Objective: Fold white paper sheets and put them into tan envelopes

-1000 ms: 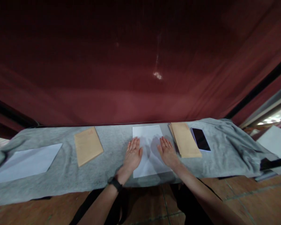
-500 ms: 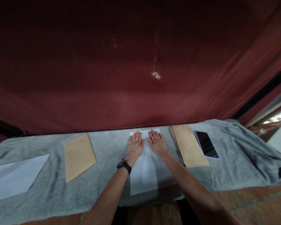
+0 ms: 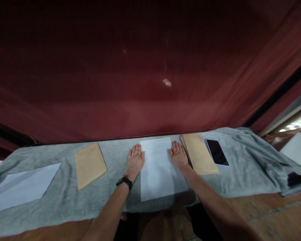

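A white sheet of paper lies flat in front of me on the grey cloth. My left hand, with a black watch on the wrist, rests palm down at the sheet's left edge, fingers stretched out. On the opposite side my right hand lies flat over the right edge, its fingers extended toward the wall. Neither hand grips anything. Close to the right hand is a small stack of brown envelopes. A single brown envelope sits apart on the left.
Grey cloth covers the long surface. More white paper lies at far left. A phone is beside the envelope stack. A dark red curtain-like wall rises behind, and tiled floor shows in front.
Both hands have slid apart from the sheet's upper middle, the left one to the left edge and the right one to the right edge. The view has shifted slightly.
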A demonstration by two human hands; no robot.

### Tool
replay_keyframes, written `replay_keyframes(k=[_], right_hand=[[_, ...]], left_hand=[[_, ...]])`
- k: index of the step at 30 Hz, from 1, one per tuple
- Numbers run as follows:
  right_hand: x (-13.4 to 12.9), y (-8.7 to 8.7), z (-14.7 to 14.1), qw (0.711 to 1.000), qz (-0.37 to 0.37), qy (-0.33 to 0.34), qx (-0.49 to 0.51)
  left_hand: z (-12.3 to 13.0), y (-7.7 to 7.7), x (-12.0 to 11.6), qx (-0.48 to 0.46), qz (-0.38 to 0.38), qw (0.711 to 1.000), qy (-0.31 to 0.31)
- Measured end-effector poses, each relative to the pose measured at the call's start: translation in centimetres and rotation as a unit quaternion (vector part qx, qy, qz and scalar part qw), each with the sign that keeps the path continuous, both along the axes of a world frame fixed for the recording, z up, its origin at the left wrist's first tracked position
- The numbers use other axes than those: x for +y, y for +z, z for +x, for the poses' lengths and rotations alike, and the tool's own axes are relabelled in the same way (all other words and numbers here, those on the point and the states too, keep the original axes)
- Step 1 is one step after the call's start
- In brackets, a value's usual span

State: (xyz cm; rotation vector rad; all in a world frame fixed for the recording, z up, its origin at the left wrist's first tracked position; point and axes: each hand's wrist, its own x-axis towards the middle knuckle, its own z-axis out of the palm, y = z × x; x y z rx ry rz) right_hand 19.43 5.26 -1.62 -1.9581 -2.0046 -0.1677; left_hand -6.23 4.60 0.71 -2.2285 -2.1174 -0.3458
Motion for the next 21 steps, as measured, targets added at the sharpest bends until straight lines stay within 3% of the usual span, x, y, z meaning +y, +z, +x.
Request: replay_keyframes(k=[5,11,13,21], right_hand=[[-2.7,0.5,0.0,0.999,0.024,0.018,0.037],[-9.4,0.9,-1.8,0.979,-0.016,0.197,0.042],[-11.2,0.8,-1.7,0.972,-0.022,0.234,0.033],[-13.2,0.6,1.1,0.983,0.002,0.178,0.035]], left_hand=[[1.0,1.2,-3.0,-0.038,0.007,0.999,0.033],[5.3,1.0,-11.3,-0.036,-0.040,0.977,-0.205],[5.6,0.8,-13.2,-0.020,-0.054,0.969,-0.239],[2.4,1.0,-14.6,0.036,-0.028,0.968,-0.248]])
